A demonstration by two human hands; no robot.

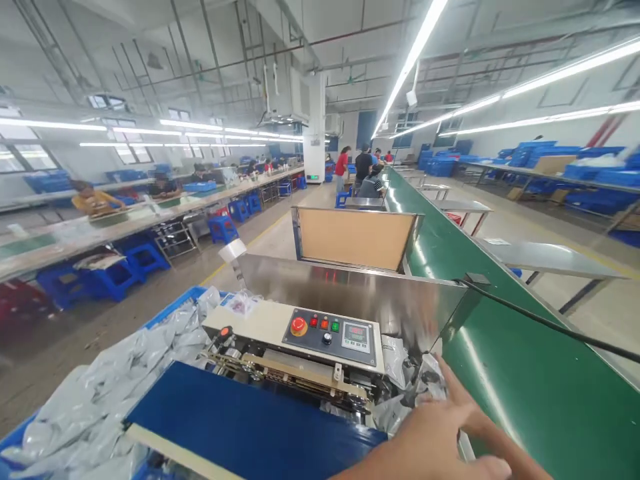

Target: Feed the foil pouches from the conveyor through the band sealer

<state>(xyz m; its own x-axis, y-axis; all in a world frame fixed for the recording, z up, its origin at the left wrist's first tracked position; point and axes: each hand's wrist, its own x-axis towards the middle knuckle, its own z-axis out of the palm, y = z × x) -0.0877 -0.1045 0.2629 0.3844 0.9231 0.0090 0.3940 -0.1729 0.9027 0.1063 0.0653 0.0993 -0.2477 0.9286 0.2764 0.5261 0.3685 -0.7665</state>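
Observation:
My left hand [430,437] reaches in from the bottom edge, with its thumb spread to the right and its fingertips near a crumpled silvery plastic bag [429,381]. Behind it, my right hand [463,397] comes from the lower right. One of its fingers stretches along that bag's edge; the others are hidden, so I cannot tell whether it grips the bag. More bags [395,360] lie at the right end of a cream bag sealing machine [273,320]. A blue conveyor belt [240,420] runs along the machine's near side.
A blue crate [175,303] heaped with grey plastic bags [120,373] stands left of the machine. Behind it is a metal panel [340,287]. A long green conveyor [480,333] runs along the right, crossed by a black cable [540,313]. People sit and stand farther off.

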